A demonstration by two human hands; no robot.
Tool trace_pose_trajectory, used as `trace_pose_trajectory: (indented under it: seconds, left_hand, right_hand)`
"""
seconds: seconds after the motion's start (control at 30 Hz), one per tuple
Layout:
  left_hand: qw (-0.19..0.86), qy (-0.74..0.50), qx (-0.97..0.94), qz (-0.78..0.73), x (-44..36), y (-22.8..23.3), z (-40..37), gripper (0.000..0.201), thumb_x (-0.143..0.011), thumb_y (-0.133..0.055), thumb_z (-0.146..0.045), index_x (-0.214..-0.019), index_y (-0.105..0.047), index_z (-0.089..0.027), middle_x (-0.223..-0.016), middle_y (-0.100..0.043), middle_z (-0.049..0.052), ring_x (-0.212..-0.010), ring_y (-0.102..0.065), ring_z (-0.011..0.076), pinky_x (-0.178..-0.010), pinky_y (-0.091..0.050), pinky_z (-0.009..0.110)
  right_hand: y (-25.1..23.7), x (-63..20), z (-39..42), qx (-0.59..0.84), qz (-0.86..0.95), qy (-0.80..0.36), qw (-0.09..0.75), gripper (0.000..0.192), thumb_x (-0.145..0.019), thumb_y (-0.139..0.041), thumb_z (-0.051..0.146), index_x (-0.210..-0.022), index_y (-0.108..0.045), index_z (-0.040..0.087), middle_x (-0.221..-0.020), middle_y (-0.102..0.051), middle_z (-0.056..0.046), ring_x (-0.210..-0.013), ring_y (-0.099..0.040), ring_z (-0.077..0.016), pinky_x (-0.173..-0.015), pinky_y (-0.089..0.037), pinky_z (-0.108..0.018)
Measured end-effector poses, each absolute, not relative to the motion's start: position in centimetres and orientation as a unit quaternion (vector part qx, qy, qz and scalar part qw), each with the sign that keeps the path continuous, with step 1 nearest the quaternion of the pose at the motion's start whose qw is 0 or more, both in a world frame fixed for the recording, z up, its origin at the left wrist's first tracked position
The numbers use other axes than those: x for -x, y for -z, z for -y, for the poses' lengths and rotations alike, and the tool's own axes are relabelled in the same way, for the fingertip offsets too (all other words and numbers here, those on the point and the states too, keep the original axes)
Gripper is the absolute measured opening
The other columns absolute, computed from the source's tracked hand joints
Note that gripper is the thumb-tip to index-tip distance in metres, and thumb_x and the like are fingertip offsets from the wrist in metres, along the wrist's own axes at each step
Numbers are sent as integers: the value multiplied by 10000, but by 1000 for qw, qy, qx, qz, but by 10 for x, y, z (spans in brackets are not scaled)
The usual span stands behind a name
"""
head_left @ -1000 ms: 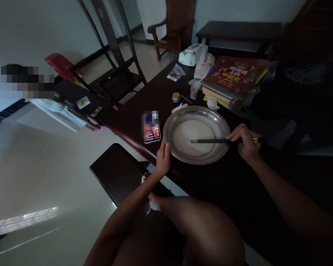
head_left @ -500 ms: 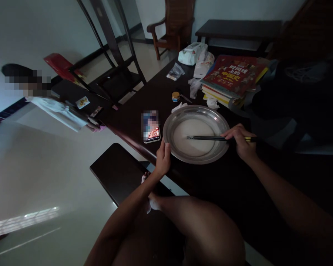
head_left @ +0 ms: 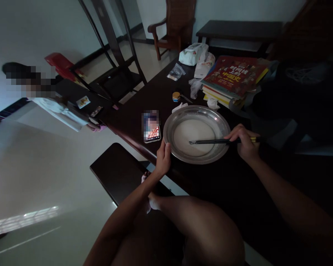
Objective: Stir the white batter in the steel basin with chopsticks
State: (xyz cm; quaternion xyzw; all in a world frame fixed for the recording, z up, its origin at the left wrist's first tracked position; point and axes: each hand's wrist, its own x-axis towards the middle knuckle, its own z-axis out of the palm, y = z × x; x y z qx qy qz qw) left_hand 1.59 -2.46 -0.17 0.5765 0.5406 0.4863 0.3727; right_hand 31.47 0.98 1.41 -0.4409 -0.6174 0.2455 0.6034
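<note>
Pinching chopsticks point(head_left: 215, 141) between right-hand fingers point(head_left: 235, 133), tips over pan point(head_left: 170, 127).

A phone point(head_left: 151, 126) beside the metal plate point(head_left: 172, 125) had its screen blurred out, as was the head of a person point(head_left: 58, 111) at the far left. The right hand point(head_left: 245, 143) hid the middle of the chopsticks point(head_left: 211, 141).

L hand point(head_left: 163, 158) clamped, R hand point(head_left: 245, 142) pinched shut, both arms outstretched.
</note>
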Motion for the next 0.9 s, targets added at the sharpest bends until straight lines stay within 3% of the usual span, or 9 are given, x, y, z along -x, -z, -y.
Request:
trace_pose_trajectory:
  seconds: [0.13, 0.3, 0.43, 0.6, 0.77, 0.9]
  left_hand:
    - [373, -484, -578, -541, -16, 1, 25, 744, -980, -368, -720, -1446, -551, -170, -1464, -622, 140, -1378, -570, 297, -1182, -421, 429]
    - [374, -480, -578, -543, -17, 0, 25, 756, -976, -364, -729, -1451, -548, -170, -1485, -605, 140, -1395, -556, 298, -1199, -405, 431]
    - [373, -481, -578, -543, -17, 0, 25, 748, -977, -366, -728, -1448, -554, -178, -1479, -613, 132, -1389, -560, 296, -1191, -412, 426]
    - [371, -482, -580, -541, -16, 0, 25, 747, -979, -370, -726, -1449, -552, -174, -1466, -623, 135, -1368, -577, 291, -1182, -419, 428]
    - [372, -486, -578, -539, -16, 0, 25, 752, -978, -372, -727, -1449, -553, -169, -1478, -612, 140, -1384, -564, 294, -1188, -412, 425]
    - [374, -487, -578, -538, -16, 1, 24, 753, -974, -378, -729, -1454, -547, -174, -1475, -617, 137, -1377, -573, 292, -1177, -426, 417]
  right_hand:
    - [-14, -314, -9, 452, 632, -247, 579, 426, -974, -545, 514, -645, -707, 296, -679, -742, -6, -753, -648, -228, -772, -498, -445]
    - [-13, -315, -9, 436, 614, -237, 614, 469, -984, -524, 498, -590, -669, 290, -649, -726, -9, -686, -618, -221, -733, -487, -443]
    - [-14, -315, -9, 454, 641, -240, 571, 428, -977, -541, 505, -644, -711, 296, -665, -734, -9, -754, -645, -232, -771, -498, -448]
    - [-14, -315, -9, 444, 614, -228, 612, 488, -988, -515, 509, -581, -659, 280, -648, -723, -11, -694, -613, -217, -747, -485, -443]
    - [-15, -314, -9, 450, 647, -228, 572, 409, -985, -538, 478, -663, -717, 300, -696, -747, -12, -788, -651, -238, -791, -490, -453]
    - [-14, -314, -10, 447, 612, -221, 614, 467, -987, -517, 505, -598, -671, 298, -655, -726, -16, -691, -621, -231, -748, -482, -465]
